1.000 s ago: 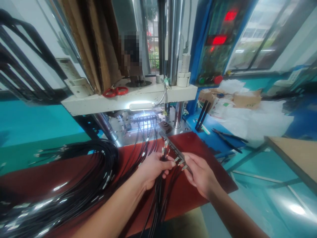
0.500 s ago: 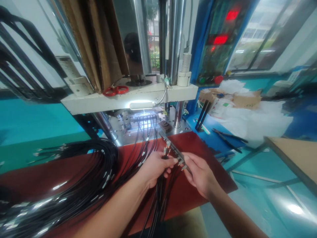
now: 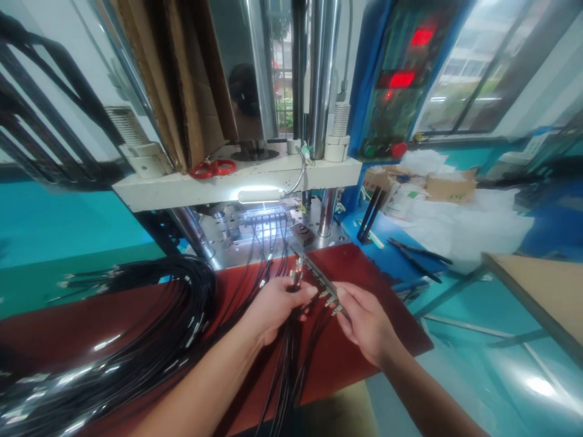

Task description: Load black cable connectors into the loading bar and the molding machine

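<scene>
Here, cables (image 3: 291, 340) within left hand (image 3: 273, 306).

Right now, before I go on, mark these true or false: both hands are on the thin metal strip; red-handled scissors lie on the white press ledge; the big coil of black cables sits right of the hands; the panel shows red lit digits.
1. Both hands hold the thin metal strip. False: the right hand holds it; the left hand grips a bunch of black cable ends.
2. Red-handled scissors lie on the white press ledge. True.
3. The big coil of black cables sits right of the hands. False: it lies to their left, on the dark red mat.
4. The blue control panel shows red lit digits. True.
</scene>
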The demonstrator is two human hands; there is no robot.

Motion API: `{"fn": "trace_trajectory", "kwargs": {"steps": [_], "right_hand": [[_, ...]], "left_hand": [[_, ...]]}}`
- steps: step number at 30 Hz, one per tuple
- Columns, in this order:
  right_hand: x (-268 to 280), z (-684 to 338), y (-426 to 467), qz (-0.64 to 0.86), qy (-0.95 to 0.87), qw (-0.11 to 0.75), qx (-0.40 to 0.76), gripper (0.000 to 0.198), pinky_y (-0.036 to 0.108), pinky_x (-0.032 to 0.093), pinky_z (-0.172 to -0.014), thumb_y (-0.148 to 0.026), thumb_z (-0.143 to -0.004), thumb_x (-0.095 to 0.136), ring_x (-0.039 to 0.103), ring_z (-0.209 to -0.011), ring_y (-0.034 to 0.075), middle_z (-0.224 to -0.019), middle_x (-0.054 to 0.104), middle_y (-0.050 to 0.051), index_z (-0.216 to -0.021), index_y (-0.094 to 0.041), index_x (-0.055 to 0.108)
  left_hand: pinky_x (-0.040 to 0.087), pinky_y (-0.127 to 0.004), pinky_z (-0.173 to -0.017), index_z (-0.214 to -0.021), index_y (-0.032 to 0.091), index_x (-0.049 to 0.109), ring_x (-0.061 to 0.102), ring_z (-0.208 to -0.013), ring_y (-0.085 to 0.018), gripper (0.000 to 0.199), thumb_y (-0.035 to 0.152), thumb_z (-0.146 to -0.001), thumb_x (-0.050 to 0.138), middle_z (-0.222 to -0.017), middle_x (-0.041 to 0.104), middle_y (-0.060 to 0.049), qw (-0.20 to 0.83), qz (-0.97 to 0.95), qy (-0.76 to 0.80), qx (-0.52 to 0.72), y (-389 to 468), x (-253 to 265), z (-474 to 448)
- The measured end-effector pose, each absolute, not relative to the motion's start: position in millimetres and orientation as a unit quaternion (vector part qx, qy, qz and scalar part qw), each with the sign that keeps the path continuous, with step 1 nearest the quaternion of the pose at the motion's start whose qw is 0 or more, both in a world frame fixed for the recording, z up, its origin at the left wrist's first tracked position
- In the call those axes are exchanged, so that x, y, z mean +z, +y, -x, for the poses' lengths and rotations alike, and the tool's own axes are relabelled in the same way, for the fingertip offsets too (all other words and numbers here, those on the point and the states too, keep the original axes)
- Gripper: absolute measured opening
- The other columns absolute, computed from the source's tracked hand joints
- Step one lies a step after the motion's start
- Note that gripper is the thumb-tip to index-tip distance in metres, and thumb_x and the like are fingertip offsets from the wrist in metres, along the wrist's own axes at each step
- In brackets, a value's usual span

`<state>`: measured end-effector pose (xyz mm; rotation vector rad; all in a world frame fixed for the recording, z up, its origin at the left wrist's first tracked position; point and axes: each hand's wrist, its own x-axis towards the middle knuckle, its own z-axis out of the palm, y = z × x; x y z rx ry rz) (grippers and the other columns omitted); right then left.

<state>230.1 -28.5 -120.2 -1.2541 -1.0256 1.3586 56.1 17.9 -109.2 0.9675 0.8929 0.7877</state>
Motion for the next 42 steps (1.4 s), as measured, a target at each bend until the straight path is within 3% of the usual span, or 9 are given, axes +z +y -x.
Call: {"fn": "trace_trajectory", "kwargs": {"steps": [5, 9, 14, 18, 23, 29, 42], "right_hand": [[-122.7, -230.0, -27.7, 0.511, -0.403, 0.500, 0.571, 0.047, 0.016, 0.018, -0.031, -0.050, -0.087, 0.053, 0.032, -0.039, 0.003, -0.070, 0.052, 0.003, -0.114, -0.011, 0.056], [-122.1, -229.7, -26.9, 0.508, -0.399, 0.500, 0.577, 0.047, 0.015, 0.018, -0.031, -0.051, -0.086, 0.053, 0.031, -0.038, 0.003, -0.069, 0.051, 0.002, -0.112, -0.011, 0.057], [-123.0, -230.2, -27.1, 0.509, -0.407, 0.496, 0.574, 0.049, 0.016, 0.019, -0.031, -0.051, -0.086, 0.053, 0.032, -0.039, 0.003, -0.073, 0.054, 0.004, -0.115, -0.011, 0.056], [-125.1, -231.3, -27.4, 0.498, -0.414, 0.500, 0.575, 0.049, 0.017, 0.018, -0.031, -0.050, -0.087, 0.052, 0.031, -0.039, 0.003, -0.072, 0.053, 0.003, -0.117, -0.011, 0.056], [-124.5, -231.8, -26.3, 0.487, -0.421, 0.497, 0.581, 0.049, 0.017, 0.018, -0.031, -0.049, -0.088, 0.051, 0.031, -0.038, 0.003, -0.078, 0.055, 0.005, -0.118, -0.011, 0.056], [-124.2, -231.4, -25.5, 0.485, -0.424, 0.491, 0.587, 0.048, 0.017, 0.018, -0.031, -0.049, -0.089, 0.050, 0.031, -0.039, 0.003, -0.071, 0.050, 0.003, -0.119, -0.012, 0.057], [-119.8, -231.3, -28.7, 0.514, -0.466, 0.463, 0.551, 0.048, 0.016, 0.023, -0.036, -0.050, -0.090, 0.049, 0.033, -0.042, 0.004, -0.061, 0.045, 0.000, -0.118, -0.012, 0.058]], "left_hand": [[0.049, -0.021, -0.065, -0.101, 0.006, 0.059, 0.054, -0.074, -0.015, 0.026, 0.011, -0.081, 0.076, -0.086, 0.056, -0.010, 0.802, -0.310, 0.333, 0.386, 17.7, -111.2, -33.7], [0.051, -0.027, -0.070, -0.098, 0.005, 0.058, 0.055, -0.081, -0.019, 0.018, 0.002, -0.083, 0.067, -0.102, 0.055, -0.017, 0.821, -0.256, 0.313, 0.404, 17.0, -118.0, -27.1], [0.050, -0.022, -0.061, -0.094, 0.005, 0.059, 0.054, -0.070, -0.016, 0.023, 0.005, -0.077, 0.074, -0.089, 0.057, -0.013, 0.794, -0.284, 0.359, 0.399, 18.1, -117.0, -34.0], [0.043, -0.018, -0.052, -0.089, 0.006, 0.059, 0.049, -0.060, -0.013, 0.038, 0.015, -0.064, 0.085, -0.074, 0.054, -0.006, 0.744, -0.352, 0.399, 0.405, 19.4, -111.5, -45.0], [0.040, -0.018, -0.053, -0.089, 0.005, 0.060, 0.049, -0.061, -0.013, 0.049, 0.023, -0.054, 0.088, -0.077, 0.058, -0.009, 0.733, -0.374, 0.423, 0.379, 21.4, -109.6, -55.7], [0.036, -0.019, -0.048, -0.084, 0.004, 0.063, 0.047, -0.058, -0.013, 0.045, 0.031, -0.056, 0.085, -0.074, 0.058, -0.009, 0.722, -0.409, 0.431, 0.355, 26.0, -109.5, -59.4], [0.037, -0.018, -0.047, -0.071, 0.005, 0.065, 0.047, -0.055, -0.013, 0.031, 0.025, -0.053, 0.080, -0.068, 0.057, -0.009, 0.724, -0.408, 0.429, 0.354, 28.1, -111.1, -63.6]]}}
